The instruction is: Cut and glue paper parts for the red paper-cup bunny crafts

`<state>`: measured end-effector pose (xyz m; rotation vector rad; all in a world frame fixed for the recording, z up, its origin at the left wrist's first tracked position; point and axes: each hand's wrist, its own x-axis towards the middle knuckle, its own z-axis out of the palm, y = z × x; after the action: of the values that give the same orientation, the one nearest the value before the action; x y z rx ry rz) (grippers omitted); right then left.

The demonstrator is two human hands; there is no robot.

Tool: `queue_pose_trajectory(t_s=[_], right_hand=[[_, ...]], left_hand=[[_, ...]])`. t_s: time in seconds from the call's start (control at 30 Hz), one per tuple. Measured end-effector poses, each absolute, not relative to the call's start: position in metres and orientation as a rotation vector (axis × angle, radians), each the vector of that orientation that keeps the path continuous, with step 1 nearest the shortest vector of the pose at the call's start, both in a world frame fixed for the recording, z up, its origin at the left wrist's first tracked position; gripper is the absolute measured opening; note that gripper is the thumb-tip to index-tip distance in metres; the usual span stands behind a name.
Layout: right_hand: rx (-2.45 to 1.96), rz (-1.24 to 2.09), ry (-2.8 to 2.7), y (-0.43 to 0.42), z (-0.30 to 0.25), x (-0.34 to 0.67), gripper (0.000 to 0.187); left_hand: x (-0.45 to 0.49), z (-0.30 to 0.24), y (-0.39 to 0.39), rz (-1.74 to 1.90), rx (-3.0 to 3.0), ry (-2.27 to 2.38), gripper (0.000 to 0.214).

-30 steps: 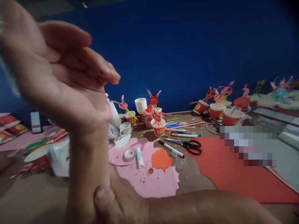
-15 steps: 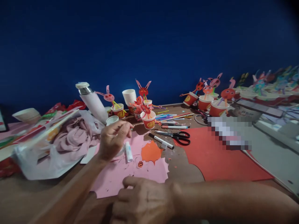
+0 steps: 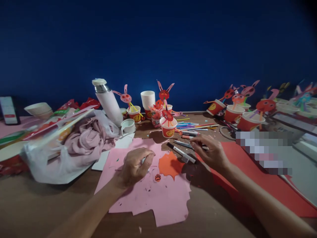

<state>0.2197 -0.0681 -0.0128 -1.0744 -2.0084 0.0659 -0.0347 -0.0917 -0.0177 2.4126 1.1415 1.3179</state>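
One left hand [image 3: 138,165]: half-curled over pink paper [image 3: 148,206]; grasp hidden.
Right hand [image 3: 205,150]: bent above scissors [image 3: 182,144]; cannot tell whether gripping.
Scissors: on worktop [image 3: 56,201], just beside marker [image 3: 182,153].
Marker: best left undisturbed; lift scissors by handle end, blades closed.

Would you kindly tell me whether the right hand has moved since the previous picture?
Yes: judged against the orange paper, the right hand has moved forward and rightward, from that paper's near side to the scissors at its right.
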Motion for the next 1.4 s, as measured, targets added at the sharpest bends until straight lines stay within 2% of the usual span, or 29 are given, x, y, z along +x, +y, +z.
queue_pose_trajectory(t_s=[0.27, 0.5, 0.87, 1.4], right_hand=[[-0.979, 0.134, -2.257, -0.065, -0.022, 0.214, 0.017], [-0.823, 0.129, -2.474, -0.088, -0.031, 0.187, 0.023], [-0.885, -0.006, -2.776, -0.097, -0.019, 0.145, 0.014], [-1.075, -0.015, -2.721, -0.100, -0.025, 0.136, 0.012]], left_hand=[[-0.039, -0.017, -0.091, 1.357, 2.385, 1.147, 0.022], [-0.037, -0.015, -0.094, 1.204, 2.483, 1.091, 0.017], [-0.043, -0.015, -0.084, 1.238, 2.442, 1.197, 0.022], [-0.042, -0.021, -0.081, 1.308, 2.318, 1.204, 0.022]])
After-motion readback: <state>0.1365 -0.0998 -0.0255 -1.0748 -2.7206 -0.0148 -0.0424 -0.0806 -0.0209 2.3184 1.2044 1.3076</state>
